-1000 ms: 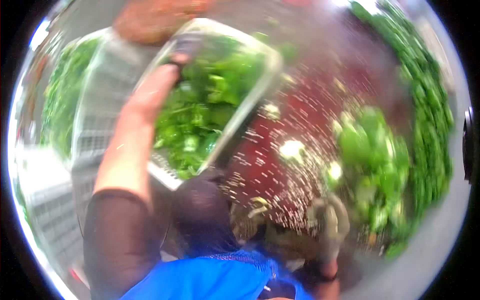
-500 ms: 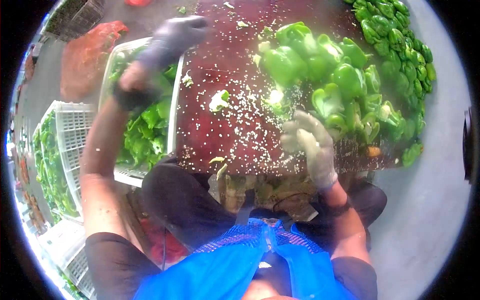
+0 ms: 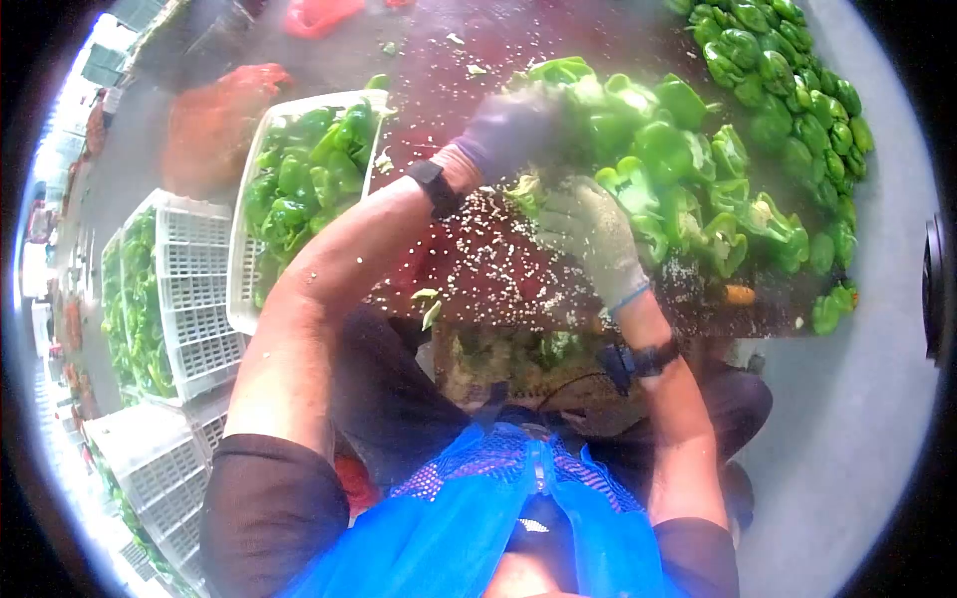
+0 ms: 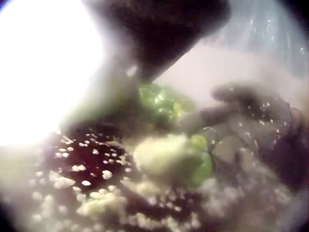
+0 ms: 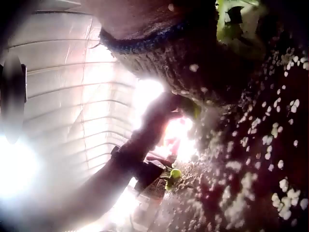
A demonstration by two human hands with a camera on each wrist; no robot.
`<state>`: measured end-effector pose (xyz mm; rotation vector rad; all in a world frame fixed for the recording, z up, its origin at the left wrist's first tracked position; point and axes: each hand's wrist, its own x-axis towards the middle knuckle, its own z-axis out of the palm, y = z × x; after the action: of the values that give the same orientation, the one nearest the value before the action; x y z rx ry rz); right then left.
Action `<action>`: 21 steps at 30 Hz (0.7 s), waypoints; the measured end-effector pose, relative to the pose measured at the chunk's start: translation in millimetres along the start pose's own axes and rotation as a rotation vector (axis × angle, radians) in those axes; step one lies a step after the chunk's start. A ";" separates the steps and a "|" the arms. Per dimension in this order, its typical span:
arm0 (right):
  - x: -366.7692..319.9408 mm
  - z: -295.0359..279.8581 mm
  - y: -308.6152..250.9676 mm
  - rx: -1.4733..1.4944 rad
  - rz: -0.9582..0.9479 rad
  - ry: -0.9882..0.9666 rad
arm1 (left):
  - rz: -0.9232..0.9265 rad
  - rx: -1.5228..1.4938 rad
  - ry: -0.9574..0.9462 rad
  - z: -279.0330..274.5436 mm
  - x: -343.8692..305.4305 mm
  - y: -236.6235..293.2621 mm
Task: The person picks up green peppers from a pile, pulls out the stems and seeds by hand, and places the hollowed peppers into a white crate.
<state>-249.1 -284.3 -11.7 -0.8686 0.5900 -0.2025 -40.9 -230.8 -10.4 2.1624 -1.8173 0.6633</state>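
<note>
So we're probably coring, blurred left hand (image 3: 513,130) by the pepper pile (image 3: 663,149), right hand (image 3: 590,231) and a pale-green piece (image 4: 169,155) near its left side, no telling how open or what's gripped, firm pinch likely needed next.

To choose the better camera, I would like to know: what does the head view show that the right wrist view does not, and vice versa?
Only the head view shows the blue vest and the pepper heap at the right. Only the right wrist view shows a pale ribbed surface, apparently a roof. Both show scattered seeds, the red table and the gloved right hand.
</note>
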 end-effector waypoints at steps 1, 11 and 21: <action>5.6 1.3 0.9 0.023 -0.014 -0.002 | -0.079 -0.007 -0.095 -6.3 1.0 -5.9; 60.5 15.1 4.1 -0.028 -0.083 -0.020 | -0.897 -0.964 -0.180 3.9 -47.9 -36.7; 55.5 21.5 -7.5 -0.978 -0.275 0.309 | -0.708 -0.311 -0.553 -60.7 -0.1 18.0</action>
<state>-190.8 -297.1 -17.7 -1.8924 0.8729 -0.3053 -69.8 -206.4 40.4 2.6519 -1.0658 -0.3762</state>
